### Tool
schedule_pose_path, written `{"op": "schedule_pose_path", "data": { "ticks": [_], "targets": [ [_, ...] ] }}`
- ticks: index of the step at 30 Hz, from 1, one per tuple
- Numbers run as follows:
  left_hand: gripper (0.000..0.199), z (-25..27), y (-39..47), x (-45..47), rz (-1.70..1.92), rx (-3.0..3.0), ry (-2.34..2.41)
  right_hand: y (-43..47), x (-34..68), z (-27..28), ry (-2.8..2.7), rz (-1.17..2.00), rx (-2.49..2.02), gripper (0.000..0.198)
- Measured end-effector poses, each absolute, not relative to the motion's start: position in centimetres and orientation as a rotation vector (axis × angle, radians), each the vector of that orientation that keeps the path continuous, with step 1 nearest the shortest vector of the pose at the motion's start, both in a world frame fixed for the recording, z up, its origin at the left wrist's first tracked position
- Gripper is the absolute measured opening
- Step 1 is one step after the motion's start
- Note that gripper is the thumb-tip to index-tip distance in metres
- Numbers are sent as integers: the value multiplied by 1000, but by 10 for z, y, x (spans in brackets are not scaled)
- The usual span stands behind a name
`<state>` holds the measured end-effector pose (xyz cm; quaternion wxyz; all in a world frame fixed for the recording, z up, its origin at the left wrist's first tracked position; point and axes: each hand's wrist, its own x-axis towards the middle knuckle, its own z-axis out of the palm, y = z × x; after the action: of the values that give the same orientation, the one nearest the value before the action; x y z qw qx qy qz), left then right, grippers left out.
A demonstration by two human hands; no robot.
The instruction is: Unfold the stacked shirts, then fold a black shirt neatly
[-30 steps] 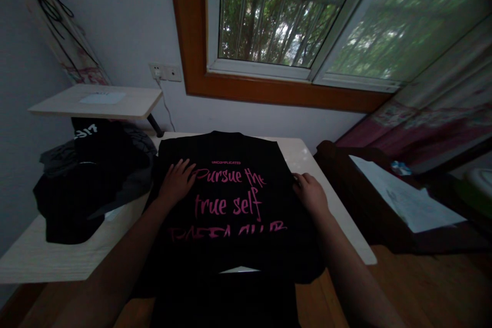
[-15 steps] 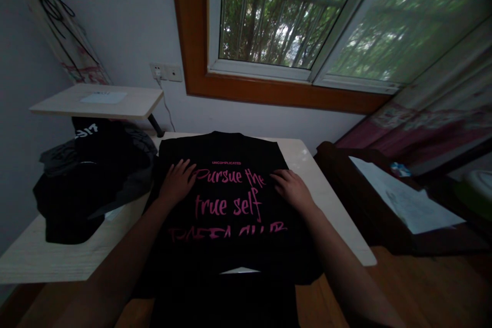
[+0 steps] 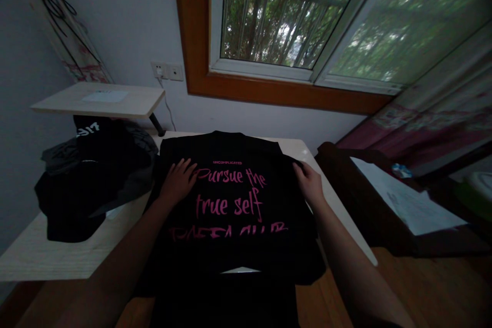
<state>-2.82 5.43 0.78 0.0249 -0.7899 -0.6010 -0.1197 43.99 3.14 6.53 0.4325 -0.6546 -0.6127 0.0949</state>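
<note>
A black T-shirt (image 3: 230, 195) with pink lettering lies spread on the pale wooden table (image 3: 334, 200), its collar toward the wall and its lower part hanging over the near edge. My left hand (image 3: 179, 182) rests flat on the shirt, left of the lettering, with its fingers stretched out. At the shirt's right side my right hand (image 3: 309, 182) is closed on the edge of the fabric, which is lifted a little there. The thumb and part of the fingers are hidden by cloth.
A heap of black and grey clothes (image 3: 96, 174) sits on the table's left part, under a small raised shelf (image 3: 134, 105) with a paper (image 3: 105, 96) on it. To the right stands a dark brown piece of furniture (image 3: 369, 210) bearing papers (image 3: 403, 197). A window (image 3: 292, 20) is ahead.
My right hand has moved right, from lying flat on the shirt to gripping its right edge, and that edge has risen slightly. My left hand has stayed in place.
</note>
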Motion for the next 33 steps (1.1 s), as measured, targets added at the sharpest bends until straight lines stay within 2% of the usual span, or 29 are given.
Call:
{"op": "schedule_pose_path", "data": {
  "ticks": [6,8,17,22,27,33],
  "targets": [
    [50,6,55,-28,-379,-2438,-1851,19,437,56,-2375,197,-1435,30],
    [50,6,55,-28,-371,-2434,-1850,16,429,58,-2486,152,-1423,29],
    [51,10,53,-27,-361,-2438,-1844,50,370,73,-2324,-150,-1651,27],
    [51,10,53,-27,-376,-2436,-1846,78,333,61,-2260,-240,-1786,42],
    [50,11,54,-28,-371,-2429,-1868,95,322,56,-2193,-179,-1859,25],
    [50,11,53,-27,-391,-2429,-1875,111,340,62,-1755,2,-1621,36]
  ]
}}
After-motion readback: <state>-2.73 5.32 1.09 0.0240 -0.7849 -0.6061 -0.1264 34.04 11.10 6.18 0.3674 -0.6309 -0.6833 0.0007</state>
